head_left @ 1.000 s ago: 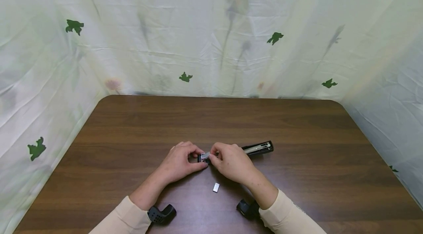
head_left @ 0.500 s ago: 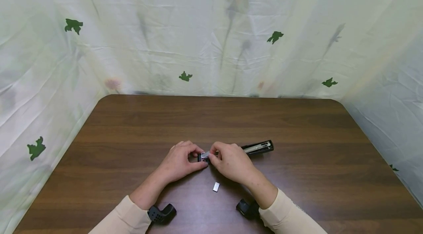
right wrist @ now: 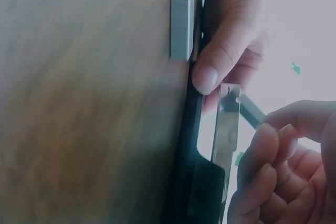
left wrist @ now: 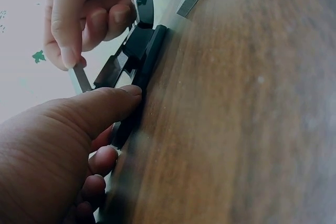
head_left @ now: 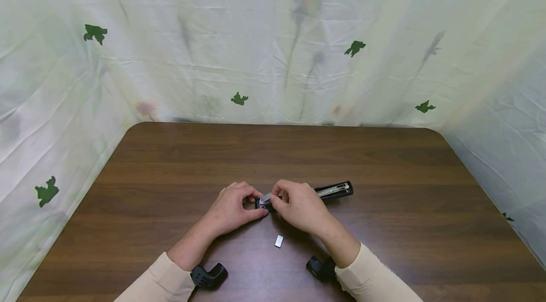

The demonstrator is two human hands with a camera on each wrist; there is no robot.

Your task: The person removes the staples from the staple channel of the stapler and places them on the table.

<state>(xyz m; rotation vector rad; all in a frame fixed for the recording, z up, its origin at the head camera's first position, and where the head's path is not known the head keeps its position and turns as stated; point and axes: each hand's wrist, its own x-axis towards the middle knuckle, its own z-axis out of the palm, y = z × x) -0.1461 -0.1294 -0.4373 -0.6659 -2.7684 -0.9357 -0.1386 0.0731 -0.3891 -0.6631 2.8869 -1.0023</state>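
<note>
A black stapler (head_left: 334, 191) lies on the table with its top cover swung back to the right, the metal staple channel (right wrist: 227, 129) exposed. My left hand (head_left: 232, 207) grips the stapler's front end, thumb along the near side of the base. Between thumb and index finger, my right hand (head_left: 303, 205) pinches a strip of staples (right wrist: 252, 112). In the left wrist view that strip slants up from the channel, its lower end right at the channel's front. A second strip of staples (head_left: 279, 241) rests on the table nearer the person, below the stapler.
The brown wooden table (head_left: 192, 164) has rounded far corners. Pale cloth (head_left: 273, 46) with green leaf shapes hangs behind it and at both sides. Black wrist cameras (head_left: 209, 277) sit below both hands, close over the tabletop.
My right hand has shifted slightly right and away from the person, and the pinched strip tilts up more. My left hand, the stapler and the loose strip stay in place.
</note>
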